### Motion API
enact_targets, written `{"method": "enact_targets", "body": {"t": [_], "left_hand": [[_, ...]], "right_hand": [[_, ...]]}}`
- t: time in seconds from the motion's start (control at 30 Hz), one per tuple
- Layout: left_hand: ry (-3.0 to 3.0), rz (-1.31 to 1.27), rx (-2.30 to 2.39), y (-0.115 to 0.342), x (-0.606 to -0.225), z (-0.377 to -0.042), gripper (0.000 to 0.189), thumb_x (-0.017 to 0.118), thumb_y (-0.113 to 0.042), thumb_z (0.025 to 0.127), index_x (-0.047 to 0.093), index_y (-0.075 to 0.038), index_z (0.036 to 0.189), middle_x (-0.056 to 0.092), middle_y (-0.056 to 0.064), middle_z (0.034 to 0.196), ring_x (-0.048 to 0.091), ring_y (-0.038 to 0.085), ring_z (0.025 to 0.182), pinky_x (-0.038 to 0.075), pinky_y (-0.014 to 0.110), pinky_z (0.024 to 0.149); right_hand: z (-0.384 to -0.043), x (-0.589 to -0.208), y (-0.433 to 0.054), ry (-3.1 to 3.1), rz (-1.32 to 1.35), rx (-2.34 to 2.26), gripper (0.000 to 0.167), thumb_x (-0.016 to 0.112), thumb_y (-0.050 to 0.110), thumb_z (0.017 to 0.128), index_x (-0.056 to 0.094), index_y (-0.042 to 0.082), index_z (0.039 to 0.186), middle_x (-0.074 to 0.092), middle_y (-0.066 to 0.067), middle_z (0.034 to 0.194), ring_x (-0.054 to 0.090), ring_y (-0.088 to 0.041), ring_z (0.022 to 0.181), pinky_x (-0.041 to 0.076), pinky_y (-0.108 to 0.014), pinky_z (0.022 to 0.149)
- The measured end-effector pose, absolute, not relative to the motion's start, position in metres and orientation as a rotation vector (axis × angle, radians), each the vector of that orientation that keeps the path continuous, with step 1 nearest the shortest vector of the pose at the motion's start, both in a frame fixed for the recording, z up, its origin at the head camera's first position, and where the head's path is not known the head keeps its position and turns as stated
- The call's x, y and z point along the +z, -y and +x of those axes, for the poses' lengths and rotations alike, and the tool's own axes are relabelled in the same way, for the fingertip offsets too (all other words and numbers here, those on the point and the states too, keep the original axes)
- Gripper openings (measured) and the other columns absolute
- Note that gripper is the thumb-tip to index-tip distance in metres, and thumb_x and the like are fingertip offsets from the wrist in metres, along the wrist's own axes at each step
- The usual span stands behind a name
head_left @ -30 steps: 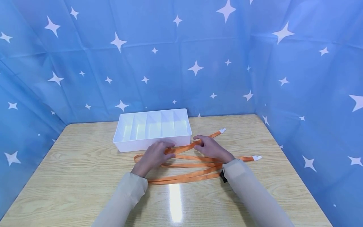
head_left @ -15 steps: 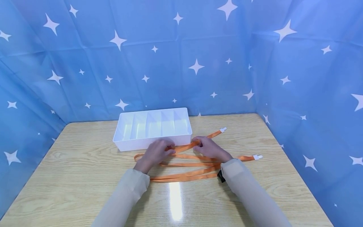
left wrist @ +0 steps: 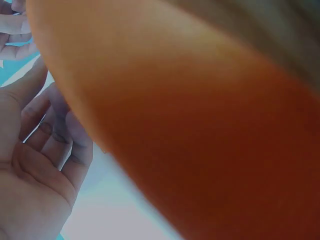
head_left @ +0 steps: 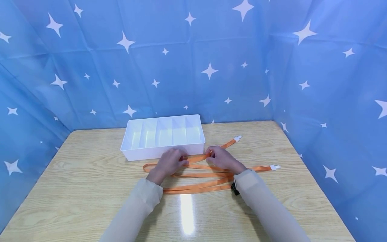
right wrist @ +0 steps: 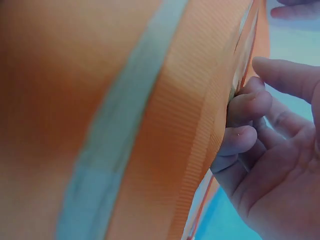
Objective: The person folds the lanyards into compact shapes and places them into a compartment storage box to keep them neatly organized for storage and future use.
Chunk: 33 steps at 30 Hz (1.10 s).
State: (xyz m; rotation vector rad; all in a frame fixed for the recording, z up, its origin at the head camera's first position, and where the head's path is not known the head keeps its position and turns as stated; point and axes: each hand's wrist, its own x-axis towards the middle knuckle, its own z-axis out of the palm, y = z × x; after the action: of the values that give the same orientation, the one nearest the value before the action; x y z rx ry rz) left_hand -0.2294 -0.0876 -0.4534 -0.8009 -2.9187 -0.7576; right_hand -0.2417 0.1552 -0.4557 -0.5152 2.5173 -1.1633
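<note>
Both hands pinching one orange strap (head_left: 198, 157) just in front of the white divided tray (head_left: 142, 154): left hand (head_left: 170, 163) curled on it at one spot, right hand (head_left: 222, 158) nearby (fingers (right wrist: 245, 107) bent against the webbing in the wrist view). Rest of the strap sprawled in crossing runs over the table (head_left: 90, 188). Likely trouble: snagging where the runs cross, dragging a white end clip (head_left: 274, 167), or nudging the tray.
</note>
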Motion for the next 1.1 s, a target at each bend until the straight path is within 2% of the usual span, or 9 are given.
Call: {"method": "enact_targets", "body": {"t": [0.13, 0.37, 0.5, 0.7, 1.1], "left_hand": [[2.959, -0.784, -0.758, 0.086, -0.453, -0.230, 0.017, 0.082, -0.025, 0.084, 0.078, -0.012, 0.094, 0.060, -0.006, 0.076, 0.052, 0.014, 0.070, 0.045, 0.028, 0.066], [2.989, -0.823, -0.776, 0.083, -0.453, -0.231, 0.015, 0.081, -0.027, 0.085, 0.077, -0.014, 0.092, 0.059, -0.007, 0.075, 0.053, 0.013, 0.070, 0.047, 0.026, 0.067], [3.009, -0.839, -0.785, 0.082, -0.454, -0.232, 0.020, 0.079, -0.028, 0.086, 0.079, -0.013, 0.099, 0.064, -0.007, 0.083, 0.054, 0.013, 0.073, 0.047, 0.025, 0.070], [2.997, -0.898, -0.803, 0.080, -0.454, -0.232, 0.018, 0.078, -0.027, 0.087, 0.079, -0.014, 0.099, 0.067, -0.005, 0.091, 0.055, 0.013, 0.075, 0.048, 0.026, 0.073], [2.934, -0.954, -0.894, 0.075, -0.453, -0.229, 0.011, 0.078, -0.024, 0.087, 0.078, -0.013, 0.091, 0.060, -0.005, 0.084, 0.053, 0.014, 0.076, 0.047, 0.027, 0.073]], "right_hand": [[-0.242, -0.458, -0.156, -2.532, -0.552, -1.165, 0.008, 0.058, 0.002, 0.096, 0.066, 0.000, 0.097, 0.048, -0.001, 0.065, 0.038, -0.013, 0.054, 0.034, -0.026, 0.053], [-0.240, -0.458, -0.156, -2.504, -0.591, -1.214, 0.008, 0.059, 0.002, 0.096, 0.066, 0.002, 0.091, 0.048, 0.001, 0.065, 0.039, -0.012, 0.054, 0.034, -0.025, 0.053], [-0.237, -0.457, -0.156, -2.460, -0.611, -1.268, 0.007, 0.061, 0.002, 0.095, 0.064, 0.001, 0.089, 0.049, 0.000, 0.067, 0.041, -0.012, 0.056, 0.035, -0.024, 0.053], [-0.231, -0.452, -0.153, -2.447, -0.687, -1.288, 0.008, 0.063, 0.003, 0.095, 0.062, 0.002, 0.087, 0.053, -0.002, 0.072, 0.045, -0.013, 0.061, 0.038, -0.024, 0.057], [-0.225, -0.440, -0.151, -2.416, -0.709, -1.326, 0.006, 0.062, 0.004, 0.096, 0.064, 0.000, 0.091, 0.057, -0.005, 0.073, 0.045, -0.014, 0.060, 0.040, -0.026, 0.057]]}}
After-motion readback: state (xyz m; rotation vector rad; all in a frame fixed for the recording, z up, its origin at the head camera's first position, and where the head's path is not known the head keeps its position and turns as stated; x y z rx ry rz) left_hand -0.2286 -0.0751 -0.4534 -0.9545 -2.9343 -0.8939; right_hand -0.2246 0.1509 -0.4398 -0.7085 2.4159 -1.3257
